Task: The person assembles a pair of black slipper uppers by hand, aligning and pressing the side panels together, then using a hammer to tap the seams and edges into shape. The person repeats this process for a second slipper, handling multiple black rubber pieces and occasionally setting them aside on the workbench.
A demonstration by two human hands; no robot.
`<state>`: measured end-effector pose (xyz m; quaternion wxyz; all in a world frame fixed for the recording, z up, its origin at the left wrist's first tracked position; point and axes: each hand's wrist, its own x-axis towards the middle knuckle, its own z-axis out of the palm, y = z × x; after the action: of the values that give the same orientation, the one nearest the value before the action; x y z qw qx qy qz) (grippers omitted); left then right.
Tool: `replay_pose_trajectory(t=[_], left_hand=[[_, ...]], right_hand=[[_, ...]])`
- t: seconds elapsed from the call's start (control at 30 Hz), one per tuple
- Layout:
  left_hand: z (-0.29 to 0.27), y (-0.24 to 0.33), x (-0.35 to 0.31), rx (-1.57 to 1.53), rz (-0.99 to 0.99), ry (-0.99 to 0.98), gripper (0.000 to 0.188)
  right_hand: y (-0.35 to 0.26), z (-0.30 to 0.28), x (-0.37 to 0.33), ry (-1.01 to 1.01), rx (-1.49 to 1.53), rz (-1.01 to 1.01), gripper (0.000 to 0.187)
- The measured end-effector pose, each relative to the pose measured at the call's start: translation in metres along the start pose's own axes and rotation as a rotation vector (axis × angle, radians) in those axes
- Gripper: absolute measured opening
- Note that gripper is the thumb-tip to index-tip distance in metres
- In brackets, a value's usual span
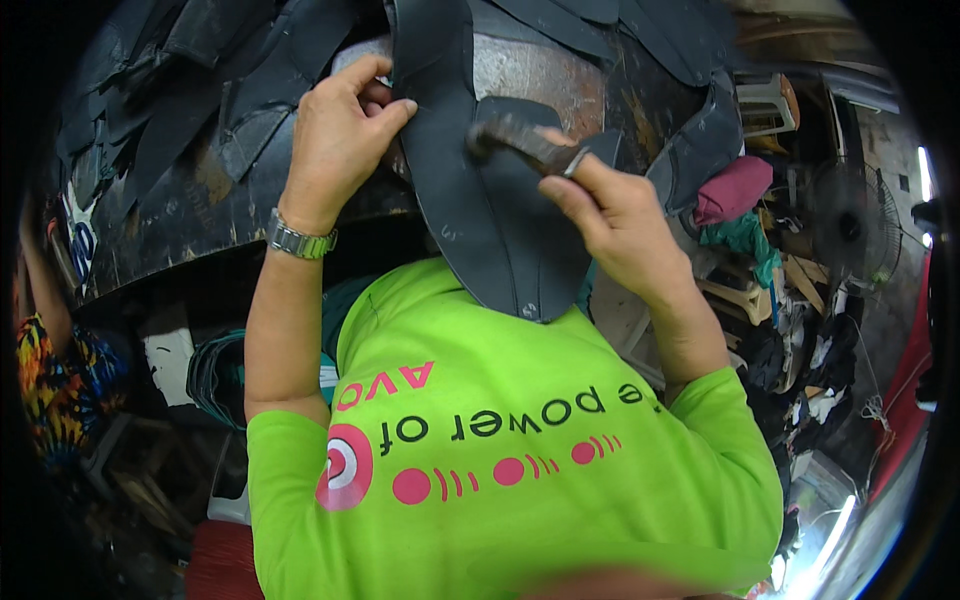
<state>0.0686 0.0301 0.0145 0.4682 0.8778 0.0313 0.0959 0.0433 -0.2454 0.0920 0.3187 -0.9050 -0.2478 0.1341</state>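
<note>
A long black leather-like panel, stitched along seams and marked with small pale marks, hangs over the near edge of the worktable toward my lap. My left hand pinches its left edge between thumb and fingers near the top; a watch is on that wrist. Closed round a dark metal hammer, my right hand holds it just over the panel's right half. The hammer's head is smeared by motion, and whether it touches the panel I cannot tell. Its handle is mostly hidden in my grip.
More black panels lie heaped on the dark worktable at the left. Blue-handled scissors are at its left end. A maroon cloth and a fan are at the right. Another person's arm is at far left.
</note>
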Motion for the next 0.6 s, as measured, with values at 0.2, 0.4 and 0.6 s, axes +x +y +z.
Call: replay_pose_trajectory(t=[0.2,0.4,0.6], left_hand=[[-0.001,-0.001,0.0,0.008,0.003,0.0,0.038],[-0.004,0.0,0.001,0.034,-0.024,-0.047,0.038],[-0.011,0.003,0.006,0.066,-0.014,-0.11,0.032]], right_hand=[[0.007,0.015,0.004,0.08,-0.021,-0.138,0.038],[0.009,-0.01,0.001,0.028,0.07,-0.066,0.043],[0.011,0.02,0.021,0.04,-0.037,-0.039,0.039]])
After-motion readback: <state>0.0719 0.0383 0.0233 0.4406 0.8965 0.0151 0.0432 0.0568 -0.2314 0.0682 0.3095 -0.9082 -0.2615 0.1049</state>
